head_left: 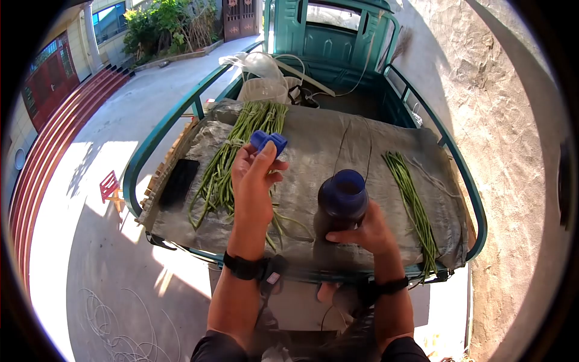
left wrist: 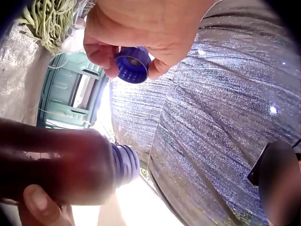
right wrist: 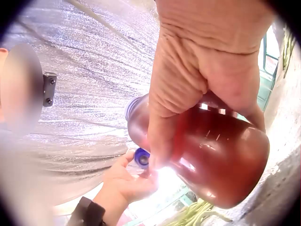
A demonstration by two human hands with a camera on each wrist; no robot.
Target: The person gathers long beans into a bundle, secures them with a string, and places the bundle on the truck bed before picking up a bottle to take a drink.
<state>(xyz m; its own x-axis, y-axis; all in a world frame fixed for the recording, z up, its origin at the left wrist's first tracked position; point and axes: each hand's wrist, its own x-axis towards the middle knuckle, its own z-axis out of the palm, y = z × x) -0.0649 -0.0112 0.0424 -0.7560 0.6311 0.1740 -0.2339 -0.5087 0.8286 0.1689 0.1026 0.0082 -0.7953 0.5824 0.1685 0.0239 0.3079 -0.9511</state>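
My left hand (head_left: 252,187) pinches a blue screw cap (left wrist: 132,66) between thumb and fingers, its hollow underside showing in the left wrist view. Wrapped around a plastic bottle (head_left: 342,202) of dark reddish-brown liquid is my right hand (head_left: 375,232). The bottle's threaded blue neck (left wrist: 126,164) is uncapped, and the cap is held apart from it. Behind the left hand, bundles of long green beans (head_left: 232,151) lie on the grey sheet (head_left: 307,142). A smaller bundle of long beans (head_left: 411,208) lies to the right of the bottle.
Green rails (head_left: 158,142) flank the cart bed on both sides. Toward the cab stand a whitish bucket (head_left: 263,90) and a clear plastic bag (head_left: 262,63). A flat black item (head_left: 179,182) lies at the sheet's left edge. A rough wall (head_left: 494,120) rises on the right.
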